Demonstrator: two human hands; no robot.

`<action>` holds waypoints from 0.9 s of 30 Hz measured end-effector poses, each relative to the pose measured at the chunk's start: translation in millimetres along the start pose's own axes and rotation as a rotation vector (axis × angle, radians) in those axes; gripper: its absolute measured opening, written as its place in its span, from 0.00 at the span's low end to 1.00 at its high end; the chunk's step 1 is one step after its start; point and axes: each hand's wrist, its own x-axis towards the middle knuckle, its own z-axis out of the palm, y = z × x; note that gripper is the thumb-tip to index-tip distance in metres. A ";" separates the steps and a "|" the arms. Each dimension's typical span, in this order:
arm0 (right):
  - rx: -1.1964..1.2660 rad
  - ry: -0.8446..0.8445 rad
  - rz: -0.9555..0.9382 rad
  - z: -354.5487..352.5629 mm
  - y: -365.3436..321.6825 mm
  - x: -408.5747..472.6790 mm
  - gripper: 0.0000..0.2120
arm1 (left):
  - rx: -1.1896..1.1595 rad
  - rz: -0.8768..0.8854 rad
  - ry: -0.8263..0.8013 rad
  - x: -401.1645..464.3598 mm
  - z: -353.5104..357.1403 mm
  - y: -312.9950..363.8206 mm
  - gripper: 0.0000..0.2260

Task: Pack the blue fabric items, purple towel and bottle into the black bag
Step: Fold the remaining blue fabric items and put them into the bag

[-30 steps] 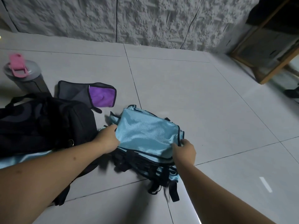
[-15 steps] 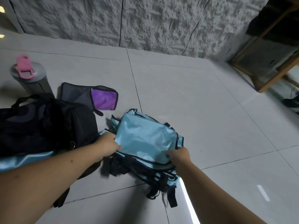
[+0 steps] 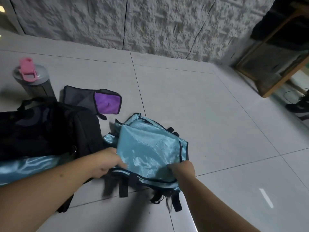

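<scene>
A folded shiny blue fabric item [image 3: 147, 148] with black trim and dangling black straps lies on the floor tiles. My left hand [image 3: 107, 162] grips its near left edge and my right hand [image 3: 183, 168] grips its near right corner. The black bag [image 3: 45, 128] sits to the left, with a second piece of blue fabric [image 3: 28, 168] lying along its near side under my left forearm. Behind the bag lies the purple towel [image 3: 107, 103] in a grey mesh pouch. The grey bottle [image 3: 33, 81] with a pink lid stands at the far left.
A rough white wall [image 3: 150, 22] runs across the back. A wooden frame [image 3: 274, 64] leans at the right, with a dark shoe [image 3: 299, 106] near it. Pale floor tiles [image 3: 217, 123] stretch to the right of the fabric.
Both hands have slid along the blue fabric toward me, to its near edge. The fabric has shifted and its black straps now swing below it.
</scene>
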 end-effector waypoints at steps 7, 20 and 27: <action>0.168 -0.076 0.083 -6.6 11.6 -8.5 0.15 | -0.003 -0.015 0.013 -8.1 -7.6 0.7 0.19; 0.324 0.025 -0.142 3.3 5.6 -21.6 0.08 | 0.061 0.196 0.029 -13.4 15.5 -12.4 0.39; 0.458 -0.221 0.087 -2.2 3.6 -22.5 0.17 | 0.018 0.217 0.060 -17.6 16.1 -9.0 0.34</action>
